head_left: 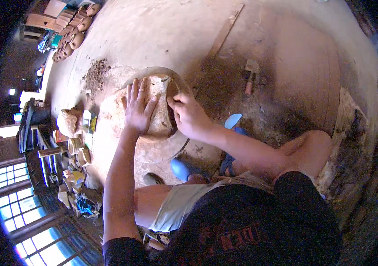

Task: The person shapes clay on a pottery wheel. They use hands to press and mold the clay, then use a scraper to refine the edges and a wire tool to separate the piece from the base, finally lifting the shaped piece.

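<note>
A pale, rough, chunky block (159, 119), like clay or stone, sits in front of me on a round, low, dusty base (151, 153). My left hand (139, 108) lies flat on its top left part, fingers stretched forward and slightly apart. At the block's right side my right hand (191, 116) is closed, with curled fingers against the edge. Whatever is in those fingers, if anything, is hidden. A dark, shadowed band runs along the block's right side, beside the right fingertips.
A trowel (251, 73) and a long wooden strip (225, 33) lie beyond my right hand. Near my legs are a light blue flat piece (233, 120), a blue rounded object (180, 169) and a dark stone (153, 179). Clay pots (77, 41) are stacked far left; clutter (76, 177) lines the left.
</note>
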The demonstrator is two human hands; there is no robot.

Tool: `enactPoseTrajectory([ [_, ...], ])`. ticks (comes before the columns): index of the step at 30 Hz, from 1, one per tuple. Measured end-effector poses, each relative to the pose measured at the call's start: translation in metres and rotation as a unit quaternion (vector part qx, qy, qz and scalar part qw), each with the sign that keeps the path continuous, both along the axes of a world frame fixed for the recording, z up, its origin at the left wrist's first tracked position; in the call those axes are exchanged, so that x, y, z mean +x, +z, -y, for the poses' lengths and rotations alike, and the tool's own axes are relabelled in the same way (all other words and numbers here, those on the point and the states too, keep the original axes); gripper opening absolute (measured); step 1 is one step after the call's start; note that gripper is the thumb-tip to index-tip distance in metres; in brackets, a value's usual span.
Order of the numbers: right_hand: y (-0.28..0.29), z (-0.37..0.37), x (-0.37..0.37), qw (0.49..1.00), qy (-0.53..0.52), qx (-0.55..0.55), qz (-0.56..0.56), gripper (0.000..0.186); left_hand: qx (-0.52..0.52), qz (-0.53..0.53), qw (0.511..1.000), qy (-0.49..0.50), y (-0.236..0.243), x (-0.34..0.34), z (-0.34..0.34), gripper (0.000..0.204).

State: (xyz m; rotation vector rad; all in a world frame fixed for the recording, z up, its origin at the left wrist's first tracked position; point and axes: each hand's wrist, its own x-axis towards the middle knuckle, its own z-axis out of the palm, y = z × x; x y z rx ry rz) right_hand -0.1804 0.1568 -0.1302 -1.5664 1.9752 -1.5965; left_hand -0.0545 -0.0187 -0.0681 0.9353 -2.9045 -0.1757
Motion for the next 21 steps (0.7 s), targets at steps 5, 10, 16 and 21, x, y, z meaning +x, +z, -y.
enactPoseTrajectory([
  [5,-0.008,-0.014,0.017,1.0,-0.015,0.005,0.009,0.043,-0.017,0.015,1.0,0.018,0.0,-0.003,-0.003,0.079],
  [10,-0.003,-0.029,0.022,0.999,-0.027,0.006,-0.037,0.042,-0.004,0.014,1.0,0.007,-0.001,-0.002,-0.004,0.079],
  [16,-0.038,-0.033,-0.065,0.99,-0.06,0.094,0.085,0.027,-0.015,-0.003,0.998,-0.056,-0.003,0.012,0.007,0.078],
  [21,-0.152,-0.074,-0.102,0.836,0.104,0.49,-0.223,0.027,-0.022,0.008,0.998,-0.066,0.008,0.016,0.013,0.08],
])
